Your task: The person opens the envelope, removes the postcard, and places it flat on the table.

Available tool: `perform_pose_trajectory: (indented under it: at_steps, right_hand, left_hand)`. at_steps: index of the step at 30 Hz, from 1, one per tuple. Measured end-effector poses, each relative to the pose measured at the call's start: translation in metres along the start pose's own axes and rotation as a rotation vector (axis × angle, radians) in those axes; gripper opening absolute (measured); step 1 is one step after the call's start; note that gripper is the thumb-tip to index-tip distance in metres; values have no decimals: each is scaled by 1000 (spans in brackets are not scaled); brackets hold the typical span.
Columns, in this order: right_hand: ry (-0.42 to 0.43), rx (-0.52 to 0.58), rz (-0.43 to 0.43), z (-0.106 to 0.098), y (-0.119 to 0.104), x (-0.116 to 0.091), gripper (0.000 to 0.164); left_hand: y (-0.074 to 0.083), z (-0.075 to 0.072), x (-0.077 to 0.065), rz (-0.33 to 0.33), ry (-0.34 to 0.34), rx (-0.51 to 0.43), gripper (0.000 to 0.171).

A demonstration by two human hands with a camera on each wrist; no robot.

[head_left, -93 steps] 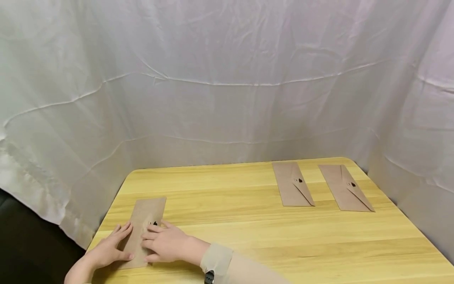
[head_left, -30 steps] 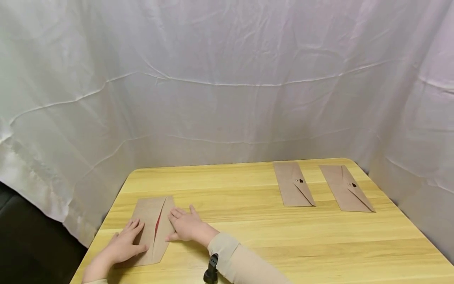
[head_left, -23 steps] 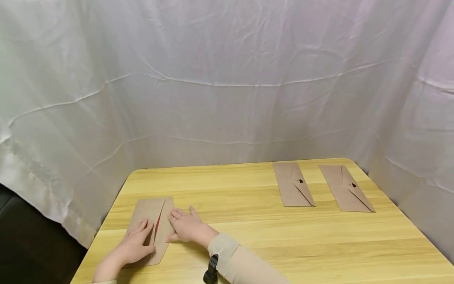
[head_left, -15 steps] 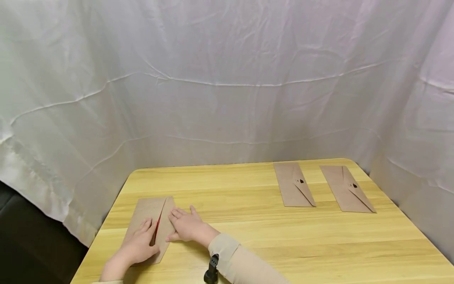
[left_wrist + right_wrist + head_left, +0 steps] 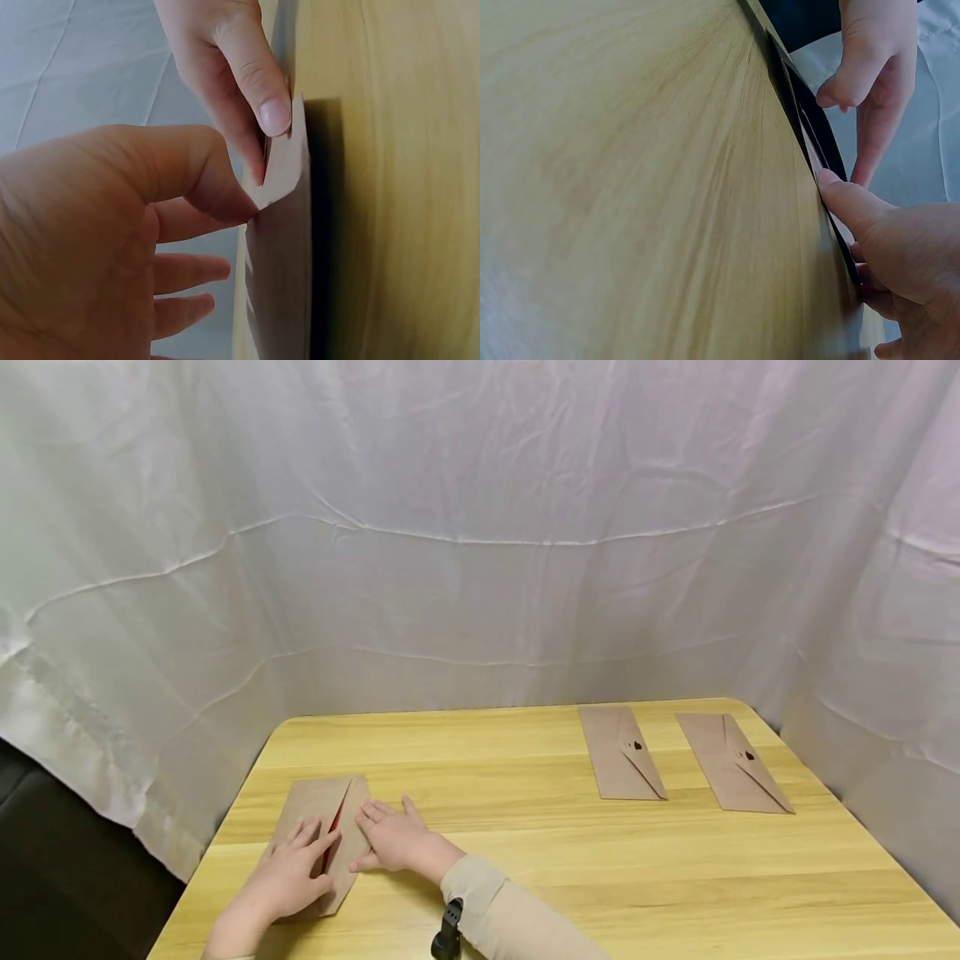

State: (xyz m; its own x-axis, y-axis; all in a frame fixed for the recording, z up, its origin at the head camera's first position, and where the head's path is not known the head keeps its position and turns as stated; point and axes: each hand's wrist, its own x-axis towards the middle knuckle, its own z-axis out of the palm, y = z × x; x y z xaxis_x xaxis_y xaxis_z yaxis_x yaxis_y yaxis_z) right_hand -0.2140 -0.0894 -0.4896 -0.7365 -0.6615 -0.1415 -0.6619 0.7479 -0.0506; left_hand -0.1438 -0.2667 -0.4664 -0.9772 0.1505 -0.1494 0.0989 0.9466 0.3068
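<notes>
A brown paper envelope [image 5: 309,797] lies on the near left of the table, its flap [image 5: 359,792] folded out to the right. Something red [image 5: 334,823] shows in the slit of its mouth. My left hand [image 5: 288,870] reaches over the front panel, and its thumb and index finger hold the mouth's edge. In the left wrist view the thumb bends down onto that edge. My right hand [image 5: 397,841] rests on the flap with its fingers extended, pressing it down. A dark gap between panel and flap appears in the right wrist view.
Two more brown envelopes, one [image 5: 611,768] and another [image 5: 720,768] to its right, lie closed at the back right, each with a small dark mark. Pale curtains [image 5: 480,602] hang behind the wooden table [image 5: 487,760]. Something black [image 5: 60,868] stands beyond its left edge.
The envelope's flap was closed and is now turned out to the right. My left hand has slid right from the panel onto the mouth's edge. My right hand lately stays still.
</notes>
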Motion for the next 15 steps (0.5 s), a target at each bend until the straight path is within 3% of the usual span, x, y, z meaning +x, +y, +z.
perform_pose_trajectory:
  at_steps: [7,15]
  right_hand:
    - [7,4,-10,0,0,-1,80]
    - [23,0,-7,2,1,0,79]
  left_hand:
    - [-6,-4,-5,-27,64,120,59]
    - [-16,-6,-5,30,154,74,59]
